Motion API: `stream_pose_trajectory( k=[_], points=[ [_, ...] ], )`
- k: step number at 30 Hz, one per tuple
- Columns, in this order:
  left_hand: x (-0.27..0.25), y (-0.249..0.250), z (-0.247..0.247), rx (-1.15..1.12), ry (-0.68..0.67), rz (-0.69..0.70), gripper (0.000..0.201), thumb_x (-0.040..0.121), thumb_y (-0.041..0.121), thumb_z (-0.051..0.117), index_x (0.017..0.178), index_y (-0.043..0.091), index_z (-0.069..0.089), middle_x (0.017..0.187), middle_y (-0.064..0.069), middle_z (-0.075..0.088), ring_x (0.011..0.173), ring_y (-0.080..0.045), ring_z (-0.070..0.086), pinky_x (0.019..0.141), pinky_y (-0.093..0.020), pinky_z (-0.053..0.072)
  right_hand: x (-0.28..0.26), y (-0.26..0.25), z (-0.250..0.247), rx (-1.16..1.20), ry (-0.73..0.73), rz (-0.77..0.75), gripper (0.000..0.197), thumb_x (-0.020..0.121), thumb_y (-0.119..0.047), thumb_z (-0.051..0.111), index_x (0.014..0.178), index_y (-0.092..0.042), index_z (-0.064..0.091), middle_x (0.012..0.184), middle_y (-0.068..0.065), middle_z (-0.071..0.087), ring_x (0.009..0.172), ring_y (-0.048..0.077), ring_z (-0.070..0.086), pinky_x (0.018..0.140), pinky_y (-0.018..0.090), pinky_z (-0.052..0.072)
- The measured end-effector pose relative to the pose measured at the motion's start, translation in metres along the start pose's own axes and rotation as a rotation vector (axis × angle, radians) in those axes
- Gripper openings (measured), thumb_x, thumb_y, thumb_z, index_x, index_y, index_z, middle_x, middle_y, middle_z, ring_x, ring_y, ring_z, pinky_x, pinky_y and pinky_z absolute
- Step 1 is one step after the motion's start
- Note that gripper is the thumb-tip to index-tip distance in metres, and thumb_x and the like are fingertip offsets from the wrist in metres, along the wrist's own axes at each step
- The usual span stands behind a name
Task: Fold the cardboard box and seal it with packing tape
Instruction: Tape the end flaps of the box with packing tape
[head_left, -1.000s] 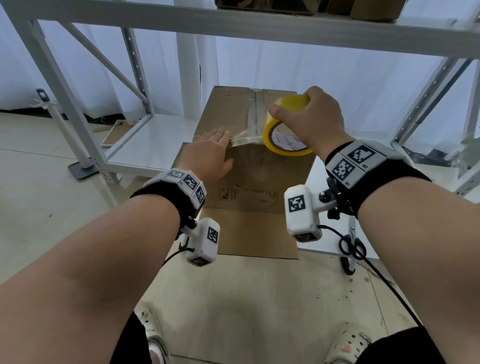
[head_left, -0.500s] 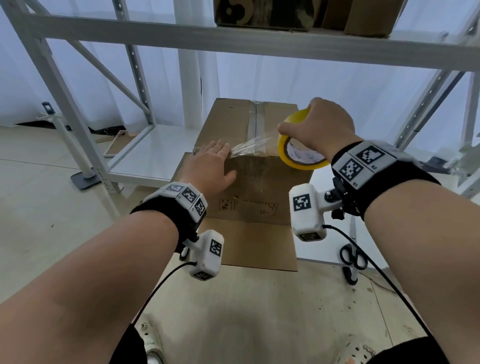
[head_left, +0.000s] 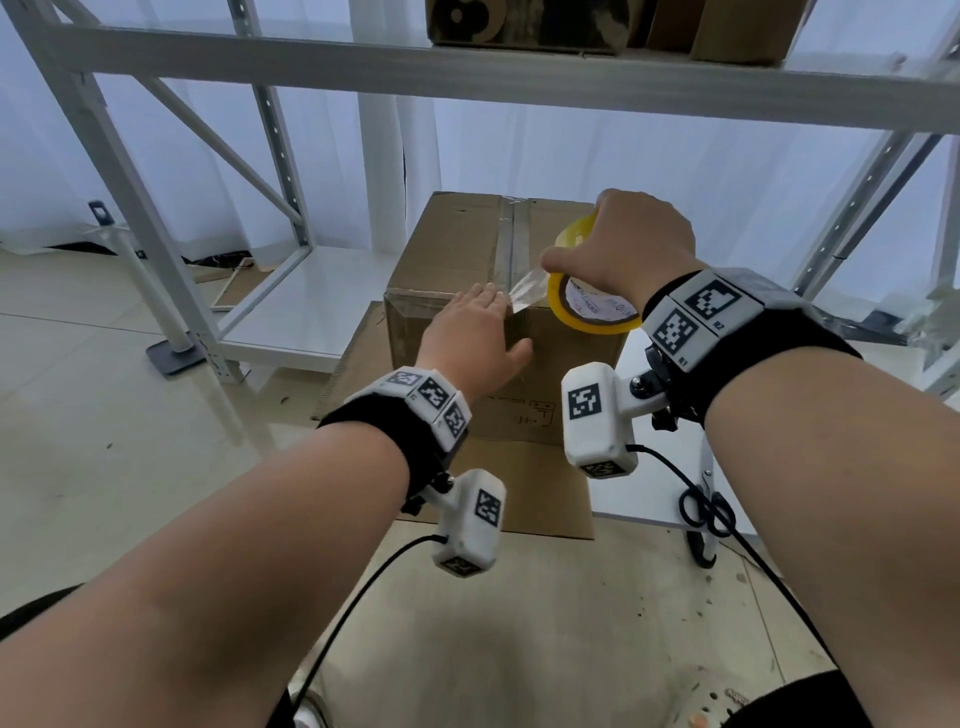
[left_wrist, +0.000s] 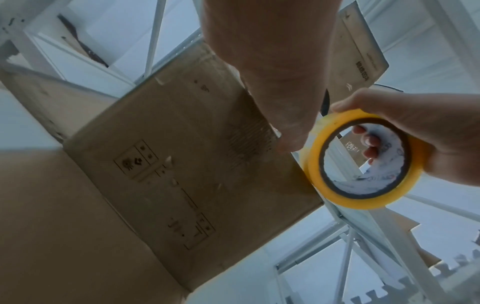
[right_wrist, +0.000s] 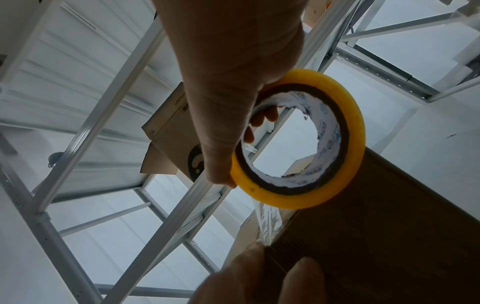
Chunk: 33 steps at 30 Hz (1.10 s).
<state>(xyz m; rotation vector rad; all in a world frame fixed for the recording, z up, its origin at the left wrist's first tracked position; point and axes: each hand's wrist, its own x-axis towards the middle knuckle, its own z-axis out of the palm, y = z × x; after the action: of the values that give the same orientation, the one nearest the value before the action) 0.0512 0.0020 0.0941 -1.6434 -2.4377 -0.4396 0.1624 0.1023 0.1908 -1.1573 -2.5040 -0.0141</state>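
A brown cardboard box (head_left: 457, 260) stands upright on the floor, its top flaps closed with clear tape along the centre seam. My left hand (head_left: 475, 338) lies flat with straight fingers on the box's near top edge, pressing the tape end onto the front face (left_wrist: 182, 154). My right hand (head_left: 628, 249) grips a yellow roll of packing tape (head_left: 587, 306) just right of the seam; fingers curl through its core (left_wrist: 363, 162). A short clear strip of tape (head_left: 527, 288) stretches from the roll (right_wrist: 298, 139) to the box edge.
A white metal shelving rack (head_left: 467, 73) stands over and behind the box, with cardboard boxes (head_left: 524, 26) on its upper shelf. Black-handled scissors (head_left: 706, 514) hang at the lower right. A flat cardboard flap (head_left: 524, 493) lies at the box's foot. My feet are at the bottom edge.
My right hand has carried the roll down and right towards the box's near edge, shortening the stretched strip. The left hand keeps pressing on the front edge. The view tilted up.
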Motion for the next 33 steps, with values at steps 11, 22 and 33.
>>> stream_pose_trajectory(
  k=[11,22,33],
  points=[
    [-0.010,-0.062,-0.026,0.087,0.003,-0.118,0.037,0.092,0.049,0.044,0.107,0.016,0.054,0.105,-0.001,0.056,0.089,-0.018,0.054,0.072,-0.031,0.045,-0.006,-0.006,-0.002,-0.052,-0.004,0.003,0.069,0.079,-0.064,0.057,0.118,-0.008,0.055,0.114,0.013,0.062,0.108,0.033,0.055,0.087,0.039,0.042],
    [-0.004,-0.044,-0.012,0.157,-0.085,-0.090,0.087,0.087,0.051,0.057,0.150,0.010,0.015,0.158,-0.007,0.014,0.146,-0.020,0.013,0.117,-0.032,0.008,-0.006,-0.004,-0.005,-0.044,-0.020,0.017,0.071,0.077,-0.066,0.058,0.119,-0.008,0.055,0.115,0.012,0.062,0.108,0.033,0.056,0.085,0.038,0.043],
    [0.007,-0.033,-0.019,0.087,-0.135,0.124,0.073,0.092,0.044,0.054,0.151,0.022,0.018,0.157,0.005,0.017,0.143,-0.013,0.020,0.112,-0.035,0.026,-0.006,-0.005,0.000,-0.096,-0.004,-0.006,0.074,0.080,-0.068,0.053,0.124,-0.008,0.051,0.120,0.013,0.059,0.112,0.033,0.054,0.089,0.040,0.043]
  ],
)
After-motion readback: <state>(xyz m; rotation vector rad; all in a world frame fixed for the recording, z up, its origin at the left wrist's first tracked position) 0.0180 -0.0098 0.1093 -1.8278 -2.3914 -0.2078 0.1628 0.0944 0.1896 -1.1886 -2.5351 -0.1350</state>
